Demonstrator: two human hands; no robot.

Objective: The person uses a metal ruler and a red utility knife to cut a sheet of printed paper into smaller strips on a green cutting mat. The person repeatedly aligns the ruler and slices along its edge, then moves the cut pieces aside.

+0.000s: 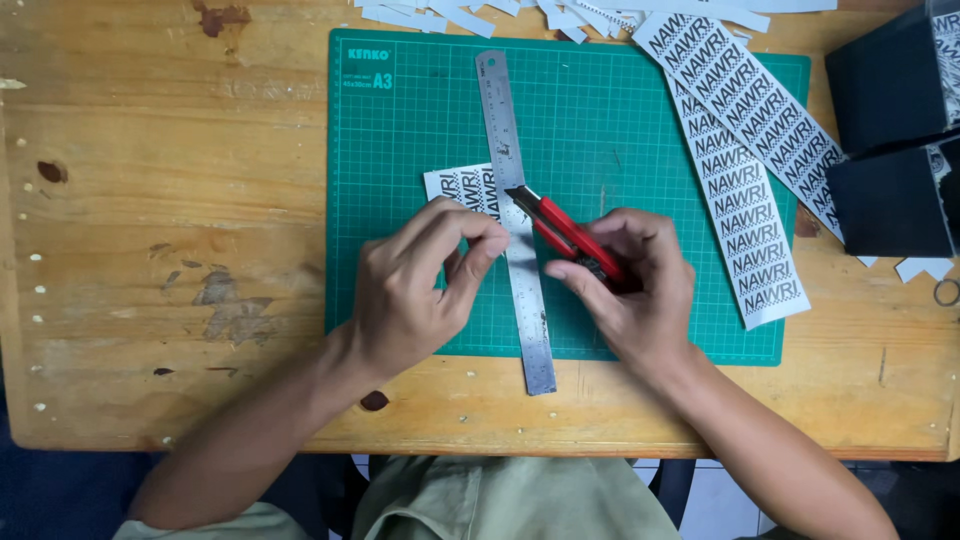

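A steel ruler point(505, 130) lies lengthwise across a green cutting mat point(420, 110) on a wooden table. Under the ruler sits a small white printed paper piece point(462, 187). My left hand point(415, 285) presses its fingertips on the ruler and the paper's lower edge. My right hand point(630, 285) grips a red utility knife point(560, 228), whose blade tip touches the ruler's right edge near the paper.
Two long white printed strips point(745, 150) lie on the mat's right side. White paper offcuts point(470, 15) pile along the far edge. Two dark boxes point(890, 130) stand at the right. The wooden table point(160, 200) extends left.
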